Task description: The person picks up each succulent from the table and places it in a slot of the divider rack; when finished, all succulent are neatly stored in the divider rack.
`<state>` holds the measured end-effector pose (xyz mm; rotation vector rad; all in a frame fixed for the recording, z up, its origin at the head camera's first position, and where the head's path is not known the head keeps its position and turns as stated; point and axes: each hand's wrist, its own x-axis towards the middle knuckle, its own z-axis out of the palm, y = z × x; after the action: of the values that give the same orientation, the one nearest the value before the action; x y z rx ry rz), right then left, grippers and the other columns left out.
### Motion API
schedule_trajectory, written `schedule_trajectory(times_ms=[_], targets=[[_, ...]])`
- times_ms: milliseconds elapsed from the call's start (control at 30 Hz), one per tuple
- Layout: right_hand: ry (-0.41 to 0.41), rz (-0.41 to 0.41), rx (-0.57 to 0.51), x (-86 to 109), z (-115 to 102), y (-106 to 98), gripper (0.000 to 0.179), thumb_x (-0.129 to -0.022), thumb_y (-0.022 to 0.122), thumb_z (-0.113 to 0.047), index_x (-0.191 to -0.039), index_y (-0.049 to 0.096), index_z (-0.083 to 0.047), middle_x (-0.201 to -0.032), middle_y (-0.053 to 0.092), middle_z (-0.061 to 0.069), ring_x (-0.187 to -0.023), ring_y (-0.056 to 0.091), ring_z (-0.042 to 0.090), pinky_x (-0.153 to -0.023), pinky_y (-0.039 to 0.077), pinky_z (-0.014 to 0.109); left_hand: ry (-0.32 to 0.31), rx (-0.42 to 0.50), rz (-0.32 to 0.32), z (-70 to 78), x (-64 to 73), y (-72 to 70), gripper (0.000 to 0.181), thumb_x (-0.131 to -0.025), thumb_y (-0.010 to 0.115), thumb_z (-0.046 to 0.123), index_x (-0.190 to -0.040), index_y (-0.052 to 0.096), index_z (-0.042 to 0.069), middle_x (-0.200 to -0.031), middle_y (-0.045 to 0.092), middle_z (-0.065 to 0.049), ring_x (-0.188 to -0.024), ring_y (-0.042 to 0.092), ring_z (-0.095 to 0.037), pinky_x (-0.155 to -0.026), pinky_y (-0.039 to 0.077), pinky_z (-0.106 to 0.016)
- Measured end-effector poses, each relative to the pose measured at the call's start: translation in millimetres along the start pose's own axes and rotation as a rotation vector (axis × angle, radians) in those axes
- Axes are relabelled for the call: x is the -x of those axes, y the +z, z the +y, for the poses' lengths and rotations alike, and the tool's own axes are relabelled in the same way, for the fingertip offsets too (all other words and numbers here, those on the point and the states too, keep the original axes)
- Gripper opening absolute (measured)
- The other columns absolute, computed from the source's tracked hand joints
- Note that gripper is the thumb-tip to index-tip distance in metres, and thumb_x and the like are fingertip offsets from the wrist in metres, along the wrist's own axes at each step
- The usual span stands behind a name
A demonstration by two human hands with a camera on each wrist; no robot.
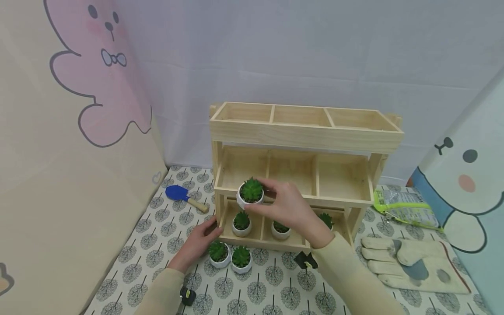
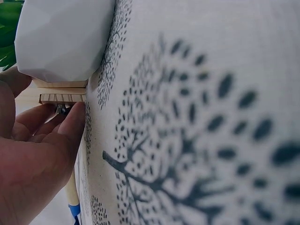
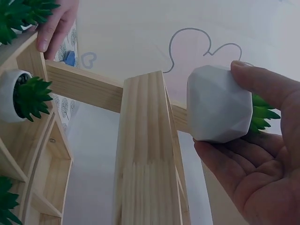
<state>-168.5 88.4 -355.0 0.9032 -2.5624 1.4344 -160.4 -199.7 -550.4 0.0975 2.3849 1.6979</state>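
My right hand [image 1: 285, 208] pinches a small potted succulent [image 1: 250, 192] in a white faceted pot. It is held upright at the front of the shelf's middle tier, by the left compartment. In the right wrist view, thumb and fingers sit on opposite sides of the pot [image 3: 220, 105]. At the lower left corner of the wooden shelf [image 1: 305, 133], my left hand [image 1: 201, 243] grips the bottom tier's end; the left wrist view has the thumb and fingers around the wood edge [image 2: 63, 98]. Two more potted succulents [image 1: 241, 259] stand on the cloth beside the left hand.
Three potted succulents [image 1: 241, 223] sit in the bottom tier, one per compartment. A blue trowel [image 1: 177, 193] lies left of the shelf. Gloves [image 1: 421, 264] and a green-edged plastic bag [image 1: 407, 209] lie to the right. A small black object [image 1: 306, 260] is on the patterned cloth.
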Motion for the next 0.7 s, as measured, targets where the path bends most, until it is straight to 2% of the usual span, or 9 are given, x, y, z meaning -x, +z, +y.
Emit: schedule_trajectory(times_ms=[100,333,533,700], targets=[[0.008,0.009,0.022,-9.4,0,-2,0.06,-0.083,0.092,-0.027,-0.133,0.069,-0.005,-0.117,0.076,0.003,-0.108,0.073,0.016,-0.093,0.059,0.025,-0.002,0.006,-0.002,0.1,0.0,0.2,0.066,-0.105,0.067,0.029,-0.162,0.038,0.009,-0.158,0.048,-0.015,-0.141,0.051,-0.034,-0.117,0.04,-0.046],[0.027,0.026,0.035,-27.5,3,-4,0.054,-0.085,0.09,-0.028,-0.13,0.07,-0.005,-0.114,0.076,0.001,-0.109,0.072,0.017,-0.095,0.06,0.037,-0.006,0.007,-0.005,3.4,2.3,0.5,0.066,-0.105,0.066,0.028,-0.162,0.037,0.009,-0.158,0.047,-0.015,-0.141,0.05,-0.034,-0.117,0.04,-0.046],[0.038,0.059,0.095,-43.6,11,-2,0.053,-0.084,0.091,-0.029,-0.127,0.072,-0.006,-0.11,0.076,0.0,-0.102,0.072,0.012,-0.089,0.061,0.03,-0.009,0.005,0.004,3.7,2.5,1.0,0.066,-0.105,0.067,0.026,-0.162,0.038,0.009,-0.158,0.048,-0.015,-0.14,0.051,-0.033,-0.117,0.04,-0.045],[0.069,0.061,0.182,-58.2,15,0,0.057,-0.083,0.092,-0.034,-0.127,0.072,-0.004,-0.108,0.077,0.002,-0.095,0.07,0.013,-0.085,0.061,0.033,-0.009,-0.008,0.015,3.1,1.9,0.5,0.066,-0.105,0.067,0.026,-0.161,0.039,0.008,-0.157,0.048,-0.015,-0.14,0.051,-0.033,-0.117,0.04,-0.044]])
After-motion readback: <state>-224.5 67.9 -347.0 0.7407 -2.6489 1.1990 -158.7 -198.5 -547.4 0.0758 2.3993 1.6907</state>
